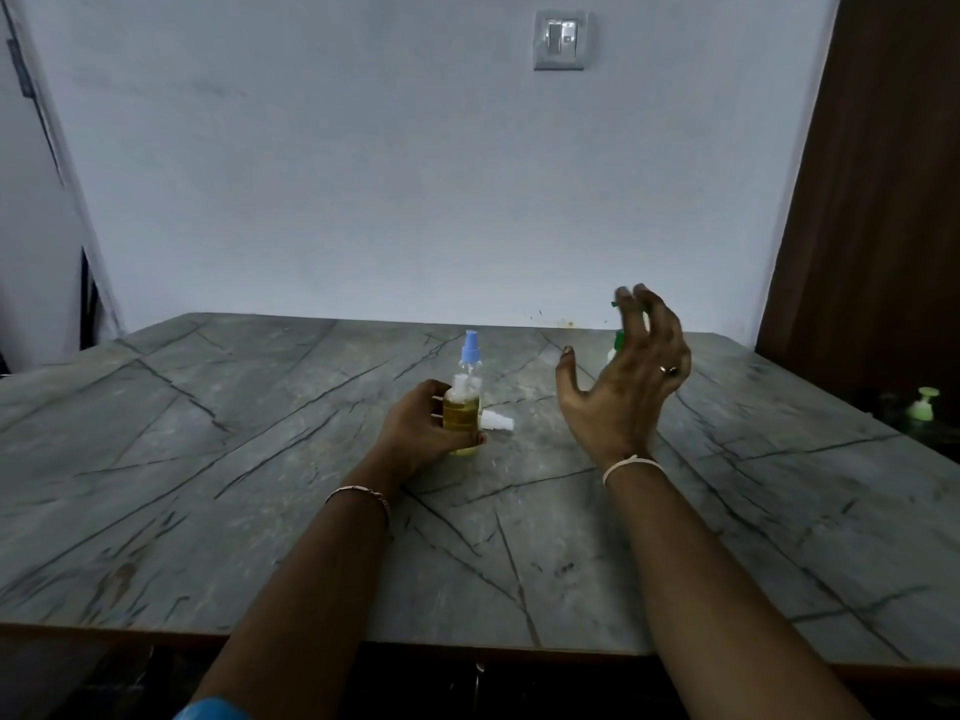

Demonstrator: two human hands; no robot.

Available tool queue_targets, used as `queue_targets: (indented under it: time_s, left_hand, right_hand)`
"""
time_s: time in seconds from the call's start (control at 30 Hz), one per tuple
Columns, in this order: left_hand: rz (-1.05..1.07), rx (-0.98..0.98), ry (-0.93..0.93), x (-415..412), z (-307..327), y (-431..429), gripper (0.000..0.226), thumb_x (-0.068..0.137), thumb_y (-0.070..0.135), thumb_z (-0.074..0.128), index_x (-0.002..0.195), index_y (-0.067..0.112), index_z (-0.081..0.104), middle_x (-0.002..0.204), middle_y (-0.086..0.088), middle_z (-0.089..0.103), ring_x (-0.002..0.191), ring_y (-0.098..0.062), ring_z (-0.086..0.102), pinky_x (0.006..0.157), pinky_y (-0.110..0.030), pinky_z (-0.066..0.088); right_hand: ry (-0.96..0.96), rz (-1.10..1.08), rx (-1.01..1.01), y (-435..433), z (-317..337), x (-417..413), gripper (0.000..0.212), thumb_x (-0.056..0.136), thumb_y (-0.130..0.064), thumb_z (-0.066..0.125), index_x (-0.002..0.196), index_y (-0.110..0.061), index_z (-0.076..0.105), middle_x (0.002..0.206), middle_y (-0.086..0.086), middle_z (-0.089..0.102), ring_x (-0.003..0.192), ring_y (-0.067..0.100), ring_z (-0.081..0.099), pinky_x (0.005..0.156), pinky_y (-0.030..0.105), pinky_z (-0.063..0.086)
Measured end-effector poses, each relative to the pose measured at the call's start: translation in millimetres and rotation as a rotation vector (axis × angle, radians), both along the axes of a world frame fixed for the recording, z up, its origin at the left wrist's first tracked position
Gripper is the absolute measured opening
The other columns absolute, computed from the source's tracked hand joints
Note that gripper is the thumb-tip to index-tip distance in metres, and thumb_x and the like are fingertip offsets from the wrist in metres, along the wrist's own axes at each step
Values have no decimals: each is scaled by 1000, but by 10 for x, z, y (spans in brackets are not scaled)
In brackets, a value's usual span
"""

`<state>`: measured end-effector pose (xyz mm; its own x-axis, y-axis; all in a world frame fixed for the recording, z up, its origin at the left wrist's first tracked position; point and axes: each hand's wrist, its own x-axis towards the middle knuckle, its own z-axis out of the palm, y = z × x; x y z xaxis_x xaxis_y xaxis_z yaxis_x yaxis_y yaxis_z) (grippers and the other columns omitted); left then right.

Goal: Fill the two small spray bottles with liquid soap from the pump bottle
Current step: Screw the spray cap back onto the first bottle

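My left hand (415,428) is wrapped around a small clear spray bottle (461,415) that stands on the table, uncapped and mostly full of yellow liquid. Directly behind it stands a second small spray bottle with a blue spray top (470,350). A white spray cap (496,422) lies on its side just right of the held bottle. My right hand (626,374) hovers above the table with fingers spread, holding nothing. Behind that hand, only green and white bits of the pump bottle (617,345) show; the rest is hidden.
The grey marbled table (260,459) runs to a pale wall with a switch plate (561,40). A brown wooden panel (872,200) stands at the right. Another green pump top (923,403) sits low beyond the table's right edge.
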<state>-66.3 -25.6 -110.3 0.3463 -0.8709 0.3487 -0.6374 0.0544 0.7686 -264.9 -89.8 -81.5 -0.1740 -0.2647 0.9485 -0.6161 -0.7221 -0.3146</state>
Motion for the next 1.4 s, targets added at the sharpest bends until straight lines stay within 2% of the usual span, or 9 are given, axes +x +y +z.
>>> queue_targets:
  time_s: [0.17,0.27,0.37,0.47,0.63,0.83,1.03,1.27,1.4]
  left_hand:
    - [50,-4,23,54,13,19,58,63,25,88,111,17,56,102,3,60,96,-16,60,84,-29,51]
    - [74,-15,58,69,12,38,57,62,24,88,110,17,56,101,3,61,95,-14,60,80,-25,48]
    - [85,-23,70,56,22,56,60,61,23,89,112,15,58,101,1,63,93,-13,60,80,-25,48]
    - [85,-24,78,55,35,63,58,63,20,88,112,14,59,97,3,61,90,-12,58,78,-23,46]
    - [73,-21,79,59,25,42,58,63,21,87,113,15,59,103,-1,65,94,-15,62,82,-26,50]
    - [41,-4,84,41,54,49,58,64,20,86,115,15,58,104,-2,65,92,-14,61,81,-26,50]
    - [-10,15,106,46,62,61,60,64,21,86,117,15,58,106,-2,65,94,-13,61,80,-24,48]
    - [-85,37,134,7,89,92,56,65,22,86,115,13,61,104,2,65,93,-8,59,72,-14,43]
    - [-120,34,139,-2,92,100,58,66,20,85,118,12,61,107,1,66,98,-11,61,82,-21,45]
  right_hand:
    - [310,163,-119,104,-25,193,59,74,-16,67,128,-19,43,122,9,53,115,25,47,92,41,42]
    - [541,261,80,74,-122,285,43,76,-14,67,117,-16,54,109,6,59,101,23,53,80,40,51]
    - [757,276,277,-17,-258,339,36,86,-21,63,121,-17,55,121,5,57,113,23,50,89,34,46]
    - [810,299,391,-49,-321,392,37,92,-26,55,128,-16,51,128,7,56,120,24,47,96,34,40]
    - [861,288,462,-53,-351,453,33,94,-30,52,124,-18,51,120,7,61,112,26,52,88,35,41]
    - [845,304,480,-43,-343,485,27,92,-28,56,115,-18,47,108,8,63,102,27,53,74,33,39]
    - [750,359,487,-81,-345,507,23,86,-25,61,104,-21,48,98,6,62,95,25,55,74,34,46]
    - [236,502,322,-64,-107,363,11,90,-21,59,101,-18,56,92,-1,61,82,16,56,70,32,48]
    - [-67,629,359,-19,-5,323,9,89,-18,63,98,-17,61,93,-2,65,82,12,60,69,23,48]
